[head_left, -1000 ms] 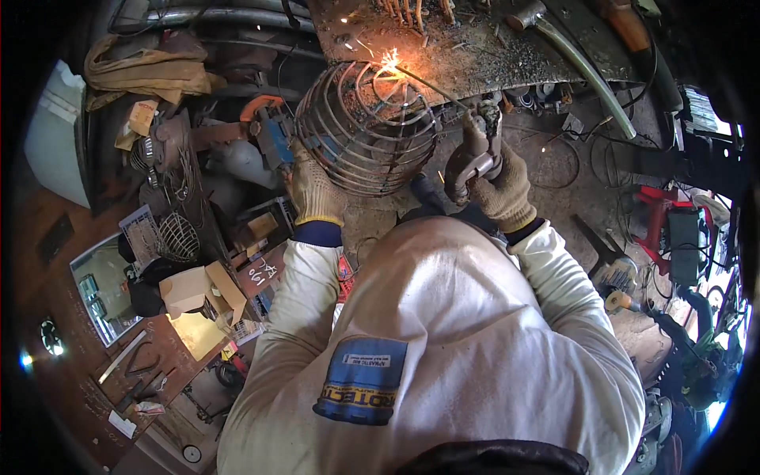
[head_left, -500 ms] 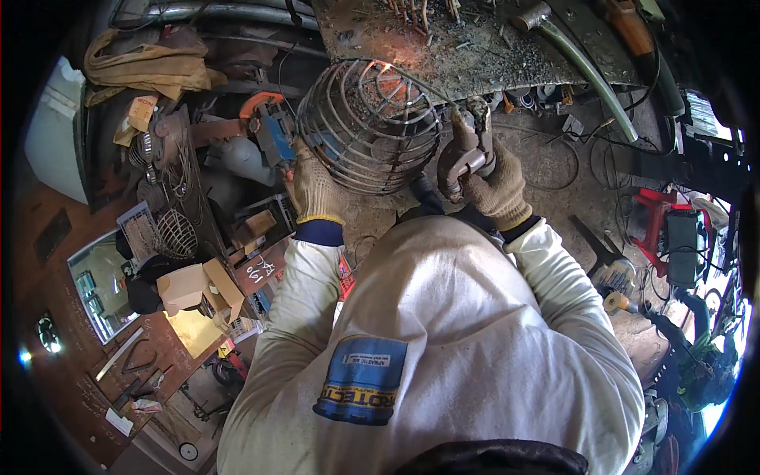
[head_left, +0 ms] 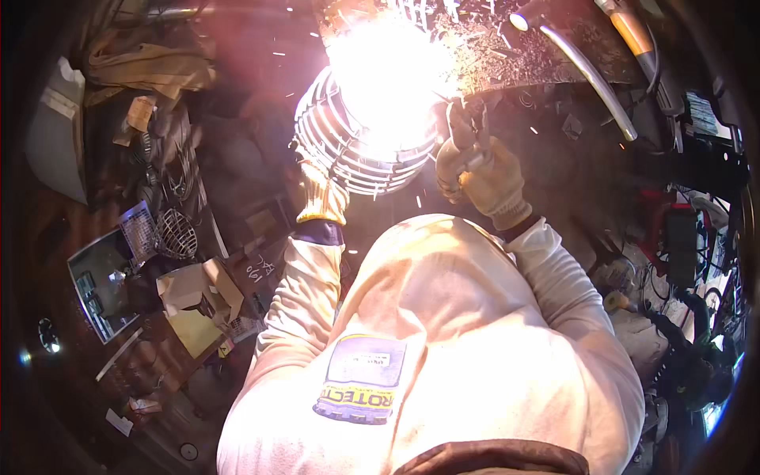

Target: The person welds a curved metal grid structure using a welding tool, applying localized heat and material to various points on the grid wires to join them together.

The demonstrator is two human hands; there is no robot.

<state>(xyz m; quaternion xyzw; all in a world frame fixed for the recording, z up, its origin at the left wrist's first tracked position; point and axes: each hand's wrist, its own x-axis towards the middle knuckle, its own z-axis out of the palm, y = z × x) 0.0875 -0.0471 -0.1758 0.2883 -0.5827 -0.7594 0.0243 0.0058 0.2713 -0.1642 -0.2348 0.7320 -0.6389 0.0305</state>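
Note:
A round cage of metal bars (head_left: 318,142) stands at the near edge of the workbench. White arc glare hides its upper right part, and sparks fly out from there. My left hand (head_left: 323,192), in a knitted glove, is closed on the cage's left side. In my gloved right hand (head_left: 499,182) I grip a welding electrode holder (head_left: 465,131) just right of the cage. Its jaws point up toward the glare; the rod is mostly lost in the light.
A hammer (head_left: 582,67) and an orange-handled power tool (head_left: 629,32) lie on the bench (head_left: 507,55) at the far right. To the left are an open cardboard box (head_left: 186,289) and a smaller wire cage (head_left: 176,233). A red stand (head_left: 655,226) is at the right.
The small glow at the cage's top rim has become a blinding arc with flying sparks. Both hands stay nearly in place, and the surroundings look darker.

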